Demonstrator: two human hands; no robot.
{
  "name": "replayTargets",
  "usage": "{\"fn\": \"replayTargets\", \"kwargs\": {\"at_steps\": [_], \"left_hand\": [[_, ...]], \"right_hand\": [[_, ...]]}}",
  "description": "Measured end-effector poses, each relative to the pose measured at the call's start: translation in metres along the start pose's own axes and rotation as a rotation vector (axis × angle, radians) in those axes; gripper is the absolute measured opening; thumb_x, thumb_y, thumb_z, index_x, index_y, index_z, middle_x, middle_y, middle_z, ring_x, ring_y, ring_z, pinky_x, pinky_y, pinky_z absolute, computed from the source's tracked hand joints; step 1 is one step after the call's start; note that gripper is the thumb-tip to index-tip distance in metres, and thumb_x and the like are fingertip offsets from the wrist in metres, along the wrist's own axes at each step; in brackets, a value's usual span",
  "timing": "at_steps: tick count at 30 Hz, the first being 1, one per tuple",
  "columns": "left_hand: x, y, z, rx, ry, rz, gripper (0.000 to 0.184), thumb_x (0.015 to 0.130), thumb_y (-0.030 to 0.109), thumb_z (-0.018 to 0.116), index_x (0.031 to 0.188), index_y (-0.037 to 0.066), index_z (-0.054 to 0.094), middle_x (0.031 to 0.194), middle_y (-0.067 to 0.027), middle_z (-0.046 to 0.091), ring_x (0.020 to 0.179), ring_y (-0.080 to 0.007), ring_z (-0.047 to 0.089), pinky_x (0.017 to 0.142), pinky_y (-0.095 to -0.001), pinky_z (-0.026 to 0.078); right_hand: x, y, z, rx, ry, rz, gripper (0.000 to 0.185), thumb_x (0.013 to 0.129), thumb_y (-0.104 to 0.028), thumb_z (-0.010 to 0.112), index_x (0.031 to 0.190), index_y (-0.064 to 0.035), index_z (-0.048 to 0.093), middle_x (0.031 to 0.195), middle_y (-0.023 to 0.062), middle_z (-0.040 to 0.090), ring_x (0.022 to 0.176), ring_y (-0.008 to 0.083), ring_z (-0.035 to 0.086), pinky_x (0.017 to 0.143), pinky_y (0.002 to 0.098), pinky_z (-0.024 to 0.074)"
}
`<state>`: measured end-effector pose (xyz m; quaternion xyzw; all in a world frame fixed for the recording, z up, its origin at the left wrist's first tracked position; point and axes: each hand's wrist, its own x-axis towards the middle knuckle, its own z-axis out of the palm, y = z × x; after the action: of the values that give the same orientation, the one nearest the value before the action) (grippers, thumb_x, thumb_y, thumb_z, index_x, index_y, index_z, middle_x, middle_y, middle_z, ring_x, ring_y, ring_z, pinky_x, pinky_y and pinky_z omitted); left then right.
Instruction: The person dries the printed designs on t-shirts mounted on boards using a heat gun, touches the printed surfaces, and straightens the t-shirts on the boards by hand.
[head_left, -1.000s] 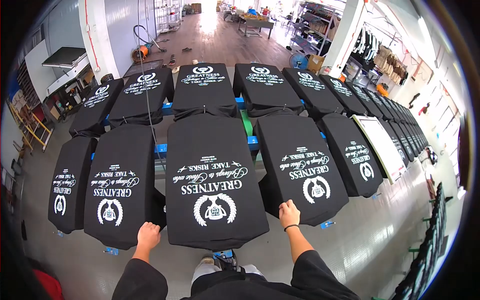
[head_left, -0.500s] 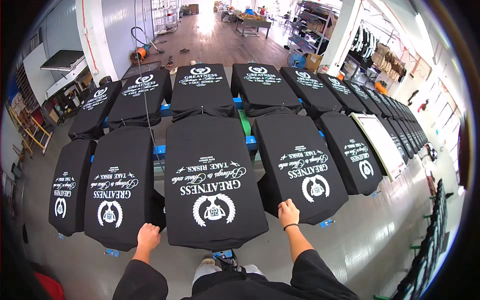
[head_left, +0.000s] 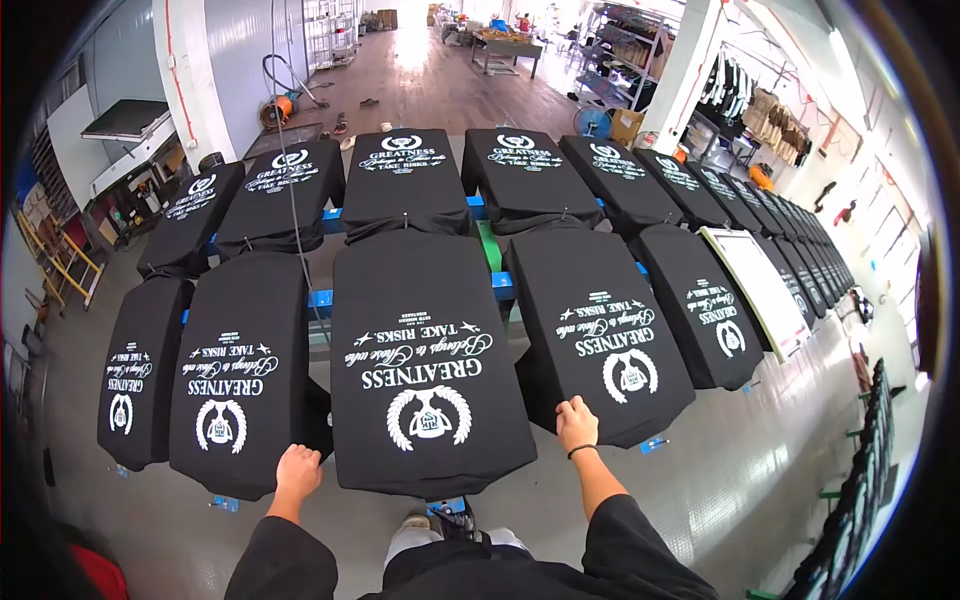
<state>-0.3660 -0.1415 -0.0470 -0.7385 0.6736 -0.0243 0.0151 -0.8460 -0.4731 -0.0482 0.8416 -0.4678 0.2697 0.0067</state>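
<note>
A black shirt with a white wreath print (head_left: 420, 290) lies stretched over the board right in front of me. My left hand (head_left: 299, 470) is closed at the lower right edge of the neighbouring shirt on the left (head_left: 245, 310), its fingers curled on the dark cloth. On the other side, my right hand (head_left: 577, 424) is closed on the lower left edge of the shirt to the right (head_left: 580, 270). Both of these shirts carry the same white lettering, upside down from here.
More printed black shirts (head_left: 404, 185) cover a second row behind, running far to the right. A white-topped frame (head_left: 755, 285) rests among them. A cable (head_left: 290, 190) hangs at centre left. White pillars (head_left: 190, 80) and shelves (head_left: 630, 50) stand farther back.
The view has shifted very slightly. Both hands keep their places at the shirt edges, and the shirts look unchanged.
</note>
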Motion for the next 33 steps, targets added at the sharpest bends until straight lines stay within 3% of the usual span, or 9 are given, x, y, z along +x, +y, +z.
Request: {"fn": "replayTargets", "kwargs": {"at_steps": [8,16,17,20,22,26,28,30,33], "left_hand": [[0.003,-0.002,-0.003,-0.034,0.061,0.004,0.011,0.072,0.015,0.068,0.072,0.009,0.059,0.073,-0.0071,0.062,0.080,-0.0248,0.060,0.079,-0.0369,0.045],[0.002,-0.001,-0.004,-0.045,0.049,-0.010,0.010,0.073,0.014,0.069,0.075,0.009,0.060,0.076,-0.0073,0.063,0.083,-0.0242,0.060,0.081,-0.0364,0.045],[0.002,-0.002,-0.002,-0.037,0.047,-0.008,0.010,0.073,0.013,0.068,0.074,0.009,0.059,0.075,-0.0074,0.063,0.082,-0.0242,0.060,0.081,-0.0366,0.045],[0.002,-0.002,0.001,-0.054,0.066,-0.012,0.010,0.072,0.013,0.068,0.073,0.009,0.059,0.075,-0.0075,0.063,0.082,-0.0247,0.059,0.081,-0.0371,0.045],[0.002,-0.002,0.000,-0.050,0.063,-0.008,0.010,0.072,0.013,0.068,0.073,0.009,0.059,0.075,-0.0073,0.063,0.082,-0.0243,0.060,0.081,-0.0368,0.045],[0.002,-0.001,-0.001,-0.060,0.076,-0.014,0.011,0.072,0.013,0.069,0.074,0.009,0.059,0.074,-0.0070,0.063,0.082,-0.0236,0.060,0.081,-0.0365,0.045],[0.002,-0.004,-0.001,-0.064,0.087,-0.018,0.011,0.072,0.014,0.069,0.074,0.009,0.059,0.075,-0.0070,0.063,0.082,-0.0236,0.060,0.081,-0.0365,0.045],[0.003,0.000,-0.001,-0.073,0.099,-0.002,0.012,0.072,0.014,0.070,0.074,0.009,0.059,0.075,-0.0070,0.063,0.082,-0.0237,0.060,0.081,-0.0365,0.045],[0.002,-0.002,-0.001,-0.065,0.068,-0.022,0.012,0.072,0.014,0.070,0.074,0.009,0.059,0.075,-0.0072,0.063,0.082,-0.0238,0.060,0.081,-0.0369,0.045]], "right_hand": [[0.032,-0.032,-0.013,0.585,-0.038,0.224,0.018,0.087,-0.007,0.067,0.104,-0.0102,0.066,0.090,0.0056,0.058,0.070,0.0188,0.060,0.065,0.0305,0.0509],[0.094,-0.265,-0.264,1.424,-0.038,-0.665,0.036,0.087,0.007,0.057,0.121,-0.0058,0.061,0.094,0.0097,0.061,0.074,0.0178,0.061,0.063,0.0273,0.0524],[0.087,-0.277,-0.297,1.783,-0.481,-0.377,0.028,0.075,-0.006,0.077,0.103,-0.0032,0.070,0.088,0.0070,0.069,0.072,0.0170,0.065,0.062,0.0282,0.0526],[0.094,-0.304,-0.316,1.642,-0.154,-0.914,0.018,0.072,-0.009,0.079,0.086,-0.0013,0.070,0.079,0.0079,0.068,0.065,0.0177,0.065,0.057,0.0263,0.0518],[0.098,-0.314,-0.326,1.749,-0.095,-1.122,0.027,0.088,-0.001,0.063,0.110,-0.0165,0.068,0.094,0.0082,0.070,0.062,0.0271,0.064,0.051,0.0298,0.0523],[0.079,-0.328,-0.337,1.864,-0.708,-0.357,0.045,0.088,0.009,0.057,0.088,-0.0338,0.072,0.091,0.0120,0.068,0.060,0.0195,0.062,0.048,0.0272,0.0501],[0.094,-0.326,-0.329,2.063,-0.520,-0.848,0.038,0.087,0.007,0.062,0.095,-0.0289,0.074,0.090,0.0138,0.068,0.060,0.0209,0.063,0.048,0.0290,0.0510],[0.083,-0.330,-0.335,2.037,-0.653,-0.488,0.037,0.090,0.001,0.060,0.110,-0.0270,0.072,0.092,0.0154,0.068,0.060,0.0228,0.064,0.047,0.0299,0.0510],[0.089,-0.350,-0.324,1.513,0.258,-0.724,0.039,0.096,-0.036,0.052,0.135,-0.0317,0.055,0.095,0.0153,0.066,0.056,0.0245,0.061,0.044,0.0294,0.0488]]}}
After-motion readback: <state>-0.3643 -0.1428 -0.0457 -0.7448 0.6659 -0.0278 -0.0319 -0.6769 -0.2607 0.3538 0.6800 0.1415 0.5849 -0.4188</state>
